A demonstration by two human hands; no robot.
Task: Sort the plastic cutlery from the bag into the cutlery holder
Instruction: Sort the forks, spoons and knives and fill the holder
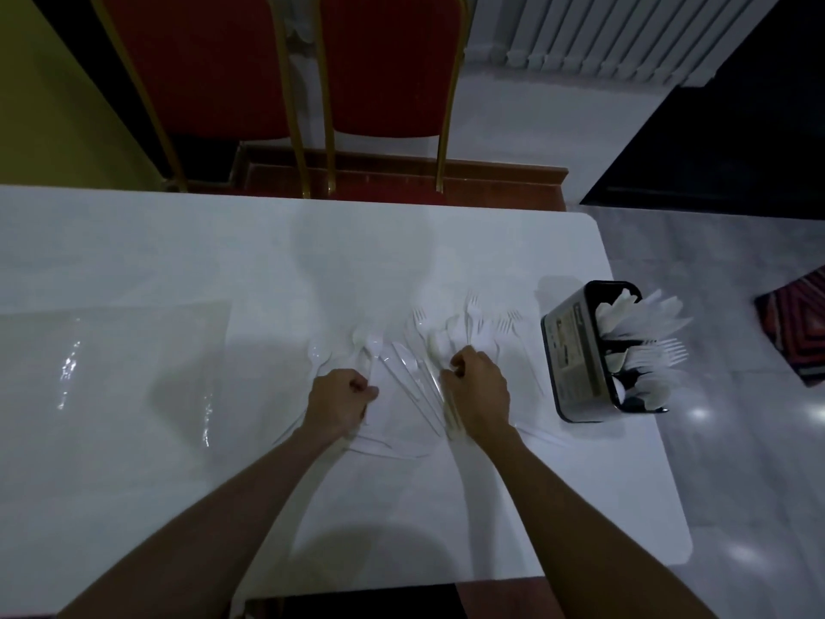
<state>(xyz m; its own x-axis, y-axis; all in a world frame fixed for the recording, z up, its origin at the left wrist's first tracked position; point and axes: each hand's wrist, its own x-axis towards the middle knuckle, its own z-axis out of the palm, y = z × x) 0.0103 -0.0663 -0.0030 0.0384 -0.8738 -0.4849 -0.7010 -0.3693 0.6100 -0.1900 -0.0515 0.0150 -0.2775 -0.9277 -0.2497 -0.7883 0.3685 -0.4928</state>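
White table (178, 252): fills the lower view, surface glossy. Two red chairs (201, 60) with gold frames stand at its far side.

Bag (111, 364): clear plastic, lying flat on the table's left part, well apart from the hands. Light glints along its creases.

Cutlery holder (580, 364): black, upright, near the table's right edge, with a printed label on the side facing the person. It is sorted by compartment: knives (643, 312) farthest, forks (660, 352) in the middle, spoons (647, 386) nearest, all white plastic and leaning out to the right.

Loose cutlery (415, 377): white and part-translucent pieces fanned across the table centre, just left of the holder (hard to separate against the white surface). Fork tines show at the far end of the spread; handles point toward the person.

Left hand (341, 402): over the left of the spread, fingers curled, thumb and fingers pinching a white handle.

Right hand (477, 390): over the right of the spread, fingers curled round several handles that stick out beneath the palm.
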